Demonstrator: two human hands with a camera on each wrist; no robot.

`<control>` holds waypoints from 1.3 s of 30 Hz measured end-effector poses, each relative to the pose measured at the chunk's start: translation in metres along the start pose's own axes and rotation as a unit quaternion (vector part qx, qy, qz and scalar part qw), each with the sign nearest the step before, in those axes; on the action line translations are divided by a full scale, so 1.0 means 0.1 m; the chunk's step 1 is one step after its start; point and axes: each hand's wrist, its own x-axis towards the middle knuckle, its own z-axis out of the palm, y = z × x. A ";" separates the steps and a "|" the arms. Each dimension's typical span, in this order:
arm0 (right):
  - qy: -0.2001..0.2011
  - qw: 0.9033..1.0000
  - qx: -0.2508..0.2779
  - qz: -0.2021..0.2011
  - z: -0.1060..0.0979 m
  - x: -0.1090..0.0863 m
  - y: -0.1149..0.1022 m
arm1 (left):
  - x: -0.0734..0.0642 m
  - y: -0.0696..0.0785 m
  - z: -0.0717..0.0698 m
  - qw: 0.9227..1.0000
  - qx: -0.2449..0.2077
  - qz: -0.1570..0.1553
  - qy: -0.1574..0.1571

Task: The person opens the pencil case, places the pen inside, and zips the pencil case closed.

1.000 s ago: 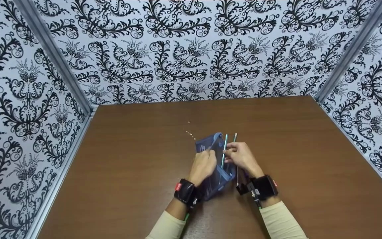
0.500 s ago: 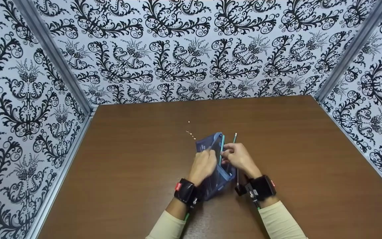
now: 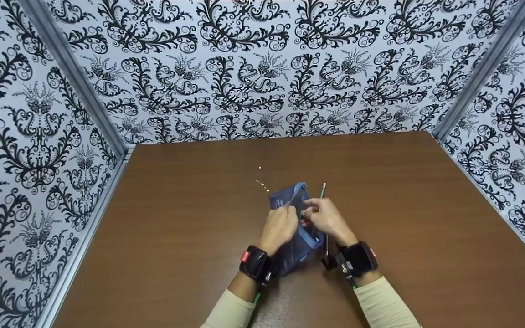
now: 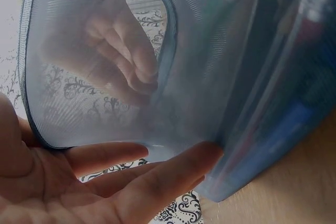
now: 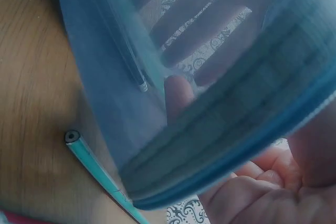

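In the head view, my left hand (image 3: 280, 228) holds up a blue mesh zip pencil case (image 3: 300, 250) by its side. The left wrist view shows the fingers (image 4: 173, 174) against the mesh, with several pencils (image 4: 257, 40) and a bright blue item (image 4: 283, 132) inside. My right hand (image 3: 329, 221) is at the case's unzipped mouth; one finger (image 5: 177, 95) shows through the mesh in the right wrist view. Beside that fingertip, a teal strip (image 5: 149, 66) shows inside the case. Whether the right fingers still hold a pencil, I cannot tell.
A teal pencil (image 3: 323, 190) with a white end lies on the brown wooden table (image 3: 189, 218), just right of the case. Something red (image 5: 21, 217) shows at the right wrist view's lower left edge. Patterned panels (image 3: 262, 68) enclose the table's back and sides.
My right hand has moved slightly left, and the teal pencil it pinched above the case mouth has gone down inside, out of the head view. The left hand keeps the case in place.
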 end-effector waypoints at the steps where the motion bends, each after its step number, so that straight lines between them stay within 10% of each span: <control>1: 0.002 1.000 -0.004 -0.001 0.00 0.00 0.00 | 0.00 0.00 0.00 1.000 -0.001 -0.003 0.000; 24: 0.051 0.999 -0.008 0.006 -0.52 0.00 0.07 | 0.00 -0.04 -0.01 1.000 -0.008 -0.011 0.014; 39: 0.073 0.994 -0.049 0.070 -0.40 0.07 0.20 | 0.01 -0.04 -0.08 0.999 -0.033 -0.014 0.000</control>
